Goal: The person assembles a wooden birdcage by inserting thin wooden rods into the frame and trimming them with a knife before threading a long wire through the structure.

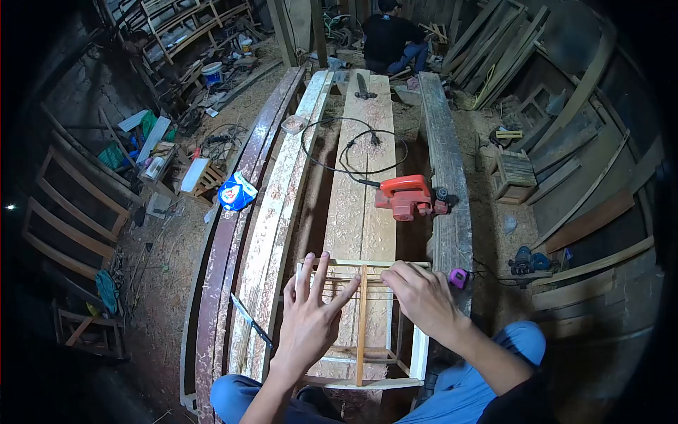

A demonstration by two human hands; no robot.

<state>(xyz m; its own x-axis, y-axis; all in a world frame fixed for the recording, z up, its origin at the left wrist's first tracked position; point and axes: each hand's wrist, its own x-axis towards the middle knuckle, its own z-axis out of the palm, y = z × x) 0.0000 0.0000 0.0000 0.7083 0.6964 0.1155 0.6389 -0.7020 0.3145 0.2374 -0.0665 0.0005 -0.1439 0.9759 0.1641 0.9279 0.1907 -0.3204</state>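
A small light-wood frame (399,384) lies across the planks before me, with an orange-brown slat (361,332) down its middle. My left hand (311,321) is over the frame's left side, fingers spread, the index fingertip close to the slat. At the far right corner, my right hand (424,297) has its fingers curled together on the far rail; its fingertips are partly hidden. Thin crosspieces run between the two hands near that rail. To the left of my left hand lies a knife (252,321) with a dark handle.
A red power planer (406,198) with a looped black cable rests on the planks. A purple tape measure (458,278) is by the right beam (448,169). A blue-and-white packet (237,191) lies left; a hammer (364,88) lies far off. Another person (390,39) sits at the back.
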